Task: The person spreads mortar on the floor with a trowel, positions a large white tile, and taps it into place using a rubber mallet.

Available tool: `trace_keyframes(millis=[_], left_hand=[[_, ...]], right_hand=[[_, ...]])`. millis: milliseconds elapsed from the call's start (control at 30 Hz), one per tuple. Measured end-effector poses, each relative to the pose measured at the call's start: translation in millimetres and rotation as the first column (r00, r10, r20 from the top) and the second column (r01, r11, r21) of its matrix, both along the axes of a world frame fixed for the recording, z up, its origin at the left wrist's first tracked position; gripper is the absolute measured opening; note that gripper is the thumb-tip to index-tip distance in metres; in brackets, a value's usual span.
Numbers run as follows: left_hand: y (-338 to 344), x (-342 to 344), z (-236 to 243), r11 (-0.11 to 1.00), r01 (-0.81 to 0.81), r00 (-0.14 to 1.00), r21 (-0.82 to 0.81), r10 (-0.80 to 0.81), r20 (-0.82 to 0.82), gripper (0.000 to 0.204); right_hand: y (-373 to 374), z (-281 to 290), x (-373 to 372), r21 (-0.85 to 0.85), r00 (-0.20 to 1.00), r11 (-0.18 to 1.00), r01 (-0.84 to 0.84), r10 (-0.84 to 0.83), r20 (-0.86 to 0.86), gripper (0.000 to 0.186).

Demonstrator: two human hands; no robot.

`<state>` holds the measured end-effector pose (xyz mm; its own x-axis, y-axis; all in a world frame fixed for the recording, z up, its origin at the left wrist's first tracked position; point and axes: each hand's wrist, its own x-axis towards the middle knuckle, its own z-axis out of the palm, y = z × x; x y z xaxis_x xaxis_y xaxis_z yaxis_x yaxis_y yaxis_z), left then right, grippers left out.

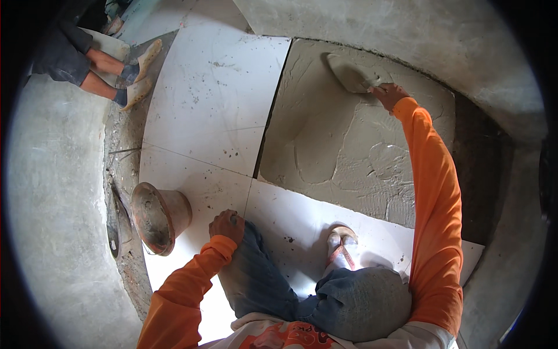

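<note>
My right hand (388, 96) is closed round the handle of a trowel (347, 74), whose blade lies against the far part of a wet grey mortar bed (325, 134). The mortar is smooth toward the far left and shows ridges and curved marks nearer to me. Beside my bent left knee, my left hand (226, 225) is curled into a fist. A small grey bit shows at its fingers, too little to name. Left of that hand, a mortar-stained bucket (182, 210) leans or lies with its mouth turned left.
Large white tiles (203, 99) border the mortar on the left and near side, speckled with crumbs. A dark gap (474, 151) runs along its right. Grey walls (401, 26) rise behind and at both sides. Another person's legs (102, 72) rest at the upper left.
</note>
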<state>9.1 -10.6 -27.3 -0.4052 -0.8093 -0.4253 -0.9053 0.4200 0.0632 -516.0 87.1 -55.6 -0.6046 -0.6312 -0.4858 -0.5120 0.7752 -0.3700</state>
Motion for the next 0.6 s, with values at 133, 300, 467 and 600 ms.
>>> trace_keyframes(millis=[133,300,467,600], left_hand=[[0,-4,0,1.000,-0.019,1.000,0.014,0.019,-0.006,0.027],[-6,3,6,0.999,0.010,1.000,-0.033,-0.009,0.021,0.028],[-6,-8,0,1.000,-0.020,1.000,0.022,0.019,0.021,0.027],[-7,-9,5,1.000,-0.014,0.999,0.015,0.013,0.047,0.026]], right_hand=[[5,29,45,0.001,0.912,0.913,-0.407,0.407,0.044,0.046],[25,36,116,-0.017,0.790,0.798,-0.602,0.599,0.132,0.040],[70,32,125,0.066,0.721,0.719,-0.692,0.692,0.028,0.037],[84,21,81,0.161,0.743,0.753,-0.639,0.657,-0.127,0.040]])
